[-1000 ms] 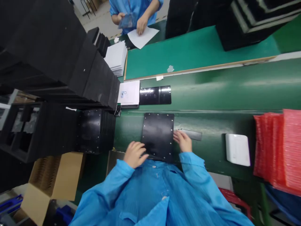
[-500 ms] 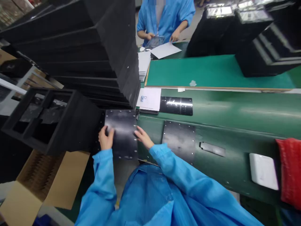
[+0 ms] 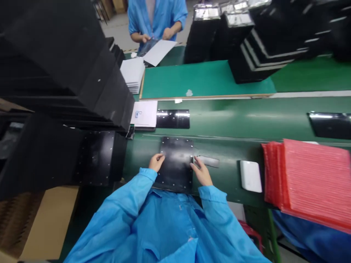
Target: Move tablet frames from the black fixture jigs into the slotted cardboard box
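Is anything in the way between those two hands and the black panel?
Nothing visible is. The left hand is at the left edge of the panel, the right hand at its right edge. A thin grey strip lies close by the right hand, but does not block it from the panel.

This looks like a factory workshop for bench work. A long green worktop [image 3: 233, 113] crosses the view, with a tall black stack [image 3: 68, 54] at the left and more black stacks [image 3: 204, 40] on the far side. Red bubble-wrap sheets [image 3: 315, 175] lie bundled at the right, and an open cardboard carton [image 3: 52, 219] stands lower left. A co-worker [image 3: 156, 16] opposite wears blue workwear matching the camera wearer's sleeves [image 3: 219, 215].
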### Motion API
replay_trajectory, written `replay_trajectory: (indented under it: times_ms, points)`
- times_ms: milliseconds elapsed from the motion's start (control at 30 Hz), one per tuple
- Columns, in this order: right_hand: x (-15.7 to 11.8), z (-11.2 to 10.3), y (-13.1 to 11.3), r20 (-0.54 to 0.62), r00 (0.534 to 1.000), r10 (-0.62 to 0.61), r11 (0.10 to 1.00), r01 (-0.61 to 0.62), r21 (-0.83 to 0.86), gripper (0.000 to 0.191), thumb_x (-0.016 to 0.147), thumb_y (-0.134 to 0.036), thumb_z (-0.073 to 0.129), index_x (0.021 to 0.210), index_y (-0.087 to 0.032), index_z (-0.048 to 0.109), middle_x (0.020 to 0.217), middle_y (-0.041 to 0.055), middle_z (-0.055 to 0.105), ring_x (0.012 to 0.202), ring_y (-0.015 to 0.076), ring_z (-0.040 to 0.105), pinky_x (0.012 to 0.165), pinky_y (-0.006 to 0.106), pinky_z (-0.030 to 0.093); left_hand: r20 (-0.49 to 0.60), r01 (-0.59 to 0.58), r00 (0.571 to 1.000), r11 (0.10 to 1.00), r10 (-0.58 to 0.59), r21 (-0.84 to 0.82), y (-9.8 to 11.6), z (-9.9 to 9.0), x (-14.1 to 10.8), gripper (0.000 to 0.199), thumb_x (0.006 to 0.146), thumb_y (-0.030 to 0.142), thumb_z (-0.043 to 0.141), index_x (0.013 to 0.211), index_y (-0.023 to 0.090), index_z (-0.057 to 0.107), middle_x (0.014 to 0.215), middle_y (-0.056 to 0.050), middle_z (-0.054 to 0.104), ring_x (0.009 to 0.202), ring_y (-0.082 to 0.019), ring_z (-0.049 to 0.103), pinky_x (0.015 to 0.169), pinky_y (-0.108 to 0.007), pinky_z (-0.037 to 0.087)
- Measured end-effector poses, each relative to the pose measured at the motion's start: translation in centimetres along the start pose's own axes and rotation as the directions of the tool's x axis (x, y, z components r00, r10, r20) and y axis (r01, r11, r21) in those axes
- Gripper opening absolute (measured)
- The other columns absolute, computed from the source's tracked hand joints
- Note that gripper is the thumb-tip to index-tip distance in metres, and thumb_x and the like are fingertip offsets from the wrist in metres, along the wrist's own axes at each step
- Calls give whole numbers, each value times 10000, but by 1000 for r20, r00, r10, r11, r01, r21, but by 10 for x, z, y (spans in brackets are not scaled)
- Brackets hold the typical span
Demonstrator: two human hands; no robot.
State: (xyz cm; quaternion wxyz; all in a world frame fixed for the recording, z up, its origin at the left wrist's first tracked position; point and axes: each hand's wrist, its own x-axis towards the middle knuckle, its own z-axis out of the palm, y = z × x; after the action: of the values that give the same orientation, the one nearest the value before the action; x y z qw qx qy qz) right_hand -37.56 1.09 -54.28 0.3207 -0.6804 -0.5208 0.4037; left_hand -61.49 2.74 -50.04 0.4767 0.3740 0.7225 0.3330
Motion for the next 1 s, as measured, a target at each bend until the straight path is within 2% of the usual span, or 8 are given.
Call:
replay_trajectory:
  times_ms: [100, 167, 367, 533, 700, 800, 900, 1000]
  points:
    - [18, -41, 12, -21, 987, -159, 961, 149, -235, 678, 813, -560, 504, 1370, -175, 467, 1368, 156, 507, 1269, 326, 448, 1044, 514, 361, 86, -178, 983, 939, 160, 295, 9, 19, -15, 339, 735, 372, 690, 1031, 207, 689, 1246, -107, 615, 1242, -281, 500, 1108, -454, 343]
    - [31, -60, 26, 60, 968, -244, 872, 246, -423, 662, 809, -537, 545, 1360, -177, 474, 1428, 165, 441, 1337, 369, 343, 1060, 559, 302, 230, -300, 951, 784, 205, 543, 14, 42, -28, 475, 778, 428, 641, 1202, 216, 621, 1388, -122, 511, 1330, -306, 411, 1128, -490, 304]
    - [33, -54, 31, 437, 880, -189, 655, 444, -611, 446, 866, -383, 536, 1243, -145, 544, 1181, 188, 592, 1089, 310, 544, 914, 413, 410, 320, -269, 947, 459, -36, 847, 10, 110, -48, 1172, 583, 616, 749, 1507, 144, 204, 1564, -251, 26, 1408, -511, -19, 1025, -764, 109]
    - [25, -40, -4, 572, 813, -104, 517, 536, -667, 361, 810, -125, 496, 1166, -101, 553, 1020, 186, 610, 952, 284, 583, 801, 362, 415, 289, -234, 956, 450, -57, 862, 10, 124, -49, 1283, 512, 620, 780, 1512, 104, 166, 1546, -299, 9, 1386, -541, -60, 1019, -774, 26]
    - [49, -45, -13, 721, 692, -45, 534, 627, -568, 279, 759, -105, 536, 1029, -122, 609, 968, 146, 657, 880, 244, 614, 756, 308, 433, 152, -98, 987, 544, -54, 833, 29, 143, -62, 1127, 587, 370, 773, 1507, 98, 181, 1554, -285, 20, 1402, -508, -61, 1077, -716, 7]
    - [56, -59, -5, 719, 695, -24, 556, 607, -568, 360, 767, -225, 591, 1114, -131, 600, 1044, 137, 666, 920, 253, 616, 772, 311, 462, 178, -102, 983, 715, -33, 692, 42, 107, -68, 1122, 570, 267, 744, 1515, 147, 151, 1578, -219, 5, 1428, -454, -47, 1124, -654, 56]
    - [41, -69, 2, 590, 786, -185, 522, 588, -618, 532, 823, -328, 555, 1302, -103, 505, 1365, 195, 499, 1174, 344, 507, 919, 425, 444, 304, -213, 947, 913, 105, 347, 48, 10, -52, 1037, 581, 281, 712, 1495, 177, 232, 1573, -136, 195, 1441, -358, 167, 1175, -492, 177]
    - [11, -60, 2, 561, 783, -267, 519, 608, -601, 552, 858, -375, 500, 1361, -149, 477, 1492, 162, 357, 1103, 356, 558, 859, 462, 486, 223, -59, 974, 985, 22, 161, 44, -95, -14, 804, 656, 322, 656, 1396, 139, 404, 1405, -128, 494, 1314, -329, 437, 1113, -452, 335]
